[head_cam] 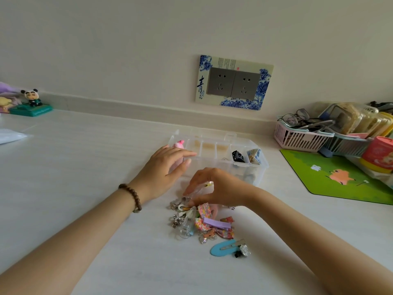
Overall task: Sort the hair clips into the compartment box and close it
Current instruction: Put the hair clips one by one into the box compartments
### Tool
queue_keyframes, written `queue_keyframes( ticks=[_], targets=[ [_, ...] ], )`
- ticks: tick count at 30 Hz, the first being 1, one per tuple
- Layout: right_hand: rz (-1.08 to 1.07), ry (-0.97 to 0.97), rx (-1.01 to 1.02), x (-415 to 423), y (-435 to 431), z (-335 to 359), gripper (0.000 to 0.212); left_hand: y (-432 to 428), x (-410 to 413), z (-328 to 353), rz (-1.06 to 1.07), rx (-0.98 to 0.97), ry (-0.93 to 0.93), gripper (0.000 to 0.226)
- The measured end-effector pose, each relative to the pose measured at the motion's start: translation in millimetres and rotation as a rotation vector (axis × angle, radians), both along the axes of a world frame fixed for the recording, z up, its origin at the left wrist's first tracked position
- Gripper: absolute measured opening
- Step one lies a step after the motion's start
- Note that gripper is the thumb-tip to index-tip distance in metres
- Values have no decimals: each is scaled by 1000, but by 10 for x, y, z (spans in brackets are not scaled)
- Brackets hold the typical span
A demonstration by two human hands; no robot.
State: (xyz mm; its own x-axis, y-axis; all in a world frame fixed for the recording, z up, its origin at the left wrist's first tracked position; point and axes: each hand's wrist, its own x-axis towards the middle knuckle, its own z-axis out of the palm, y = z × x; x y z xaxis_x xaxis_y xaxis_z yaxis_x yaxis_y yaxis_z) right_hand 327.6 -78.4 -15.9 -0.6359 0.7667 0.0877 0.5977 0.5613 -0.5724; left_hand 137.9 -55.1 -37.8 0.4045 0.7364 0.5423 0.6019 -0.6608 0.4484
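Note:
A clear plastic compartment box (258, 167) lies open on the white desk, its lid tilted back toward the wall. A black claw clip (237, 156) and a patterned clip (254, 156) sit in its right compartments, a pink clip (179, 144) at its left end. My left hand (163, 170) rests with relaxed fingers against the box's left front. My right hand (214, 187) pinches a small clear clip (200, 190) just above a pile of hair clips (204, 222). A blue oval clip (223, 249) lies at the pile's near edge.
A green mouse mat (340, 177) lies to the right, with a pink basket (302, 137) of glasses and packets behind it. A panda figurine (32, 99) stands at the far left. A wall socket plate (234, 81) is above the box.

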Motion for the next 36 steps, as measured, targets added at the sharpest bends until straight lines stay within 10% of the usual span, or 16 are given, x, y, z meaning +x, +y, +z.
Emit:
queue_keyframes(
  ticks=[15, 28, 36],
  targets=[
    [-401, 702, 102, 364, 319, 451, 22, -16, -3, 13, -5, -11, -35, 37],
    [-664, 148, 383, 465, 501, 249, 21, -12, 4, 9, -7, 8, -21, 39],
    [-276, 248, 155, 403, -40, 229, 10, 1, 6, 0, 9, -3, -36, 36]
  ],
)
